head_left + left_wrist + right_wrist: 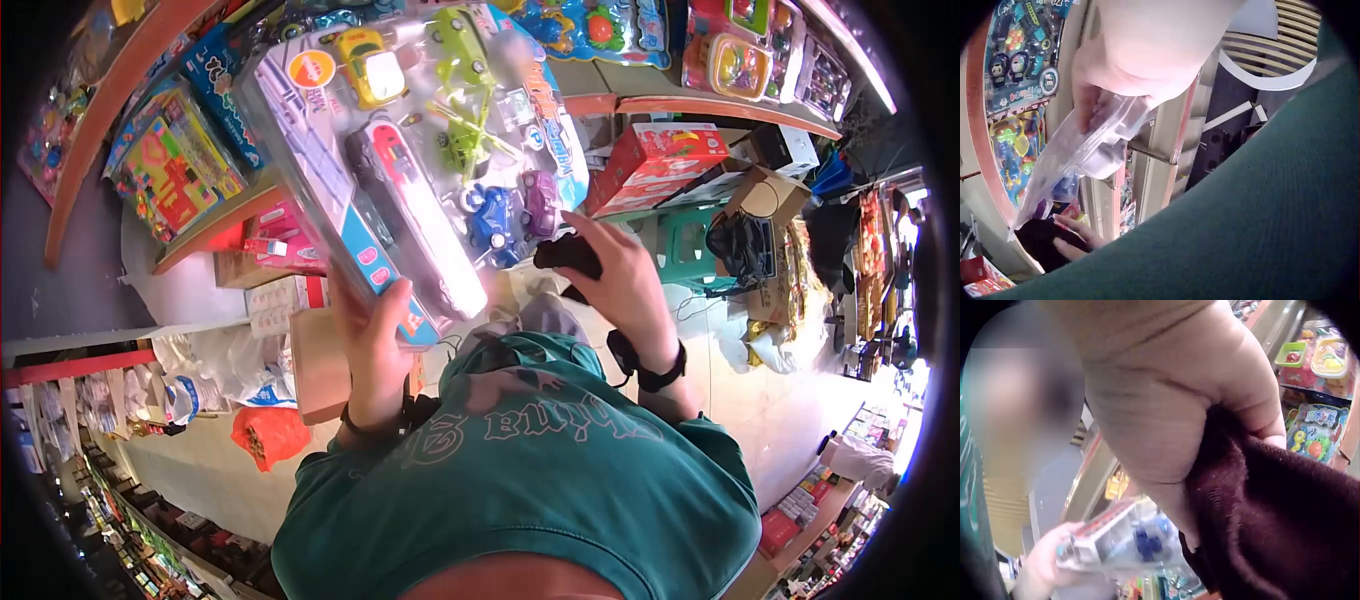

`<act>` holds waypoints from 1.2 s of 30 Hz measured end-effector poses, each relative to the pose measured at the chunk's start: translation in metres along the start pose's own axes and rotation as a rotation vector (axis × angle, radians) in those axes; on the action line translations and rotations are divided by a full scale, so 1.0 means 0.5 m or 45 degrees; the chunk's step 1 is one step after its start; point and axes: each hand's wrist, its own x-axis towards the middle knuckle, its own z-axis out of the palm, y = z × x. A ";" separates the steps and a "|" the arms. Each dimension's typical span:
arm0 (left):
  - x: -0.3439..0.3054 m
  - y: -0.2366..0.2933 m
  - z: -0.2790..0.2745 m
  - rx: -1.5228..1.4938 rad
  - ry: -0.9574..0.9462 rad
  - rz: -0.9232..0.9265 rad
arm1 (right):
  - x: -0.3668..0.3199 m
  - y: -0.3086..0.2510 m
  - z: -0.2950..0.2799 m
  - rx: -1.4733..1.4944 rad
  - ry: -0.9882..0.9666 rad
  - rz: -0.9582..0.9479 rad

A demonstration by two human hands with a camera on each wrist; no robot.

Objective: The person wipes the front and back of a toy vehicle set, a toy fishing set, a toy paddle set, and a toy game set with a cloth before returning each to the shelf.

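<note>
Probably the flat clear-plastic toy-vehicle pack (425, 130) is light, stiff, slippery; hold its edges. Your left hand (372, 345) pinches its near-left edge; your right hand (627, 285) grips soft dark-maroon cloth (566, 257).

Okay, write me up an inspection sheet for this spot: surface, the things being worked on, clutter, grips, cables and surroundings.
Surface: shelf with an orange-red edge, bearing packaged toys.
Job's things: toy pack, toy vehicles under clear plastic; dark cloth.
Clutter: red box, open cardboard box and orange-red bag nearby.
Grips: left grip holds the toy pack near its lower end; right grip holds the dark cloth beside the pack, contact unclear.
Cables: a thin dark line near the green stool, possibly a cord; too small to confirm.
Surroundings: pale floor, stocked shelving around.
</note>
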 end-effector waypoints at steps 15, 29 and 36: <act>0.019 -0.010 0.173 -0.049 -0.297 -0.018 | 0.015 0.050 0.003 -0.028 0.134 0.116; 0.139 -0.133 0.313 0.604 -0.903 0.436 | 0.031 0.231 -0.071 0.140 0.462 -0.207; 0.161 -0.333 0.176 0.777 0.082 0.177 | 0.036 0.314 -0.066 1.156 0.122 0.517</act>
